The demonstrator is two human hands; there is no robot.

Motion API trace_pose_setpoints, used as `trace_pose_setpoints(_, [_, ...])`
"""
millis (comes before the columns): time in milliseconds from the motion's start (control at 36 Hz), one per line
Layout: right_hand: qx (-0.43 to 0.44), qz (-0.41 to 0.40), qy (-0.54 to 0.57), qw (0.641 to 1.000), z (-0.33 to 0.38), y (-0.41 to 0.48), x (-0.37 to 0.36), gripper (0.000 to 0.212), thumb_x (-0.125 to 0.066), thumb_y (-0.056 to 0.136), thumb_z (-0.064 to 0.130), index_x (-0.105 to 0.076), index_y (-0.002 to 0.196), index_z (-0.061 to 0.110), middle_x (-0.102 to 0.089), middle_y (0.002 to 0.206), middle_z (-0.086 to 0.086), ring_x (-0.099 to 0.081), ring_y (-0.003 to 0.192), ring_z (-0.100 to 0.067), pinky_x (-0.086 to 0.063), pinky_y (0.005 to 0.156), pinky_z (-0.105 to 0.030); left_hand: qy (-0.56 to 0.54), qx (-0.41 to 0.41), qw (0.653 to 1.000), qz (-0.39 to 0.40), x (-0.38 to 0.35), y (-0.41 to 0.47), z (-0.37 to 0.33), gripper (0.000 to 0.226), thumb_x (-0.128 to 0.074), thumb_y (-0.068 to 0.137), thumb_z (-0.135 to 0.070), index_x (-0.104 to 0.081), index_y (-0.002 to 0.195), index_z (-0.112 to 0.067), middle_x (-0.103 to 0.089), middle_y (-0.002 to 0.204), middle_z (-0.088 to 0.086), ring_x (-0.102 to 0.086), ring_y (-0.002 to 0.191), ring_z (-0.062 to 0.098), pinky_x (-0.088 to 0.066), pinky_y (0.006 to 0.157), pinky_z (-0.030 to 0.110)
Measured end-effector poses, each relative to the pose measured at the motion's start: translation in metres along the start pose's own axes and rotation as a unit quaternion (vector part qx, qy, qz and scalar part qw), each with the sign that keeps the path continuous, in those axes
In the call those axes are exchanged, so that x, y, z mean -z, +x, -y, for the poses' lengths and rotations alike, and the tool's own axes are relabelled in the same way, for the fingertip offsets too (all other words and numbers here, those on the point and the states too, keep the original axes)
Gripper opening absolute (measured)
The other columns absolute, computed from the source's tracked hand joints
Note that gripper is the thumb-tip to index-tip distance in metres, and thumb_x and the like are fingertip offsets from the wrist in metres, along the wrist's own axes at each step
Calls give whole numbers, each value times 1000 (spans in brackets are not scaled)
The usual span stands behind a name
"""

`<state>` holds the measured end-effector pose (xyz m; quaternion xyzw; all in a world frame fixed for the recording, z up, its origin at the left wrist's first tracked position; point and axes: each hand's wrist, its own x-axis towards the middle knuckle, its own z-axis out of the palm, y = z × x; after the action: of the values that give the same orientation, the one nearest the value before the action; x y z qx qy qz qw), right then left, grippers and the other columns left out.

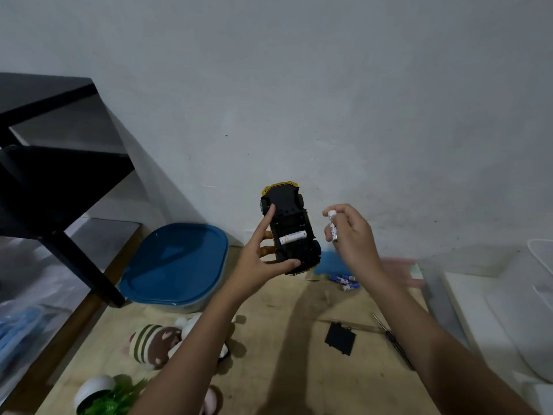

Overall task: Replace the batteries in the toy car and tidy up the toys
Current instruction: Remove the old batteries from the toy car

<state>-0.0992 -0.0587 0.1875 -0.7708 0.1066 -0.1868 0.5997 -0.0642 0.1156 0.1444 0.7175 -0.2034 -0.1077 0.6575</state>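
Left hand (263, 265) fingers (268, 217) clasp upturned toy car (291, 224).

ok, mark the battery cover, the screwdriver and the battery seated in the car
battery cover (340, 338): head view, middle of the black panel.
screwdriver (399, 349): head view, on its dark handle.
seated battery (293, 236): head view, middle of its white body.

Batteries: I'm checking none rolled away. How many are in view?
5 batteries at least: one seated in the toy car's open compartment, one pinched in the right hand, about three blue ones clustered on the floor beyond it. The cluster is blurry; more may be hidden.
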Motion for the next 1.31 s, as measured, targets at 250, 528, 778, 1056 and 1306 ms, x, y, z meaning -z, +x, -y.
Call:
trace_pose_setpoints(250, [-31, 10, -9, 999, 4, -5, -3, 22, -47, 95, 20, -53, 79, 6, -51, 51, 1, -42, 31, -7, -35, 39, -17, -4, -21, 999, -26, -2, 1, -4, 101, -80, 71, -8, -22, 139, -55, -49, 126, -10, -59, 105, 7, -55, 88, 41])
trace_pose_setpoints(528, [-20, 30, -20, 999, 6, -8, -13, 13, -58, 90, 18, -69, 93, 12, -48, 49, 0, -38, 30, -2, -30, 33, -14, 2, -68, 996, -64, -10, 2, -9, 100, -78, 71, -2, -21, 133, -56, -49, 124, -11, -61, 95, -1, -52, 70, 17])
trace_pose_setpoints(778, [-25, -8, -21, 999, 2, -11, -20, 15, -57, 91, 20, -69, 98, 13, -51, 56, 4, -44, 39, -2, -32, 35, -14, 37, -83, 992, -84, -14, 3, -4, 103, -80, 71, -9, -20, 132, -65, -48, 126, -5, -61, 104, 13, -58, 79, 34])
trace_pose_setpoints(1056, [-14, -28, -25, 999, -4, -14, -25, 12, -56, 92, 21, -67, 92, 16, -54, 67, 2, -47, 56, -8, -34, 37, -10, 67, -78, 992, -76, -11, 0, -2, 102, -81, 70, -14, -19, 135, -62, -47, 125, -4, -59, 109, 18, -57, 80, 44])
trace_pose_setpoints(1306, [0, -36, -16, 999, -3, -17, -32, 12, -57, 91, 19, -67, 85, 18, -54, 60, 6, -48, 52, -6, -36, 42, -14, 77, -93, 990, -77, -11, 0, -7, 102, -80, 72, -14, -18, 137, -61, -46, 129, -7, -58, 110, 16, -58, 78, 41])
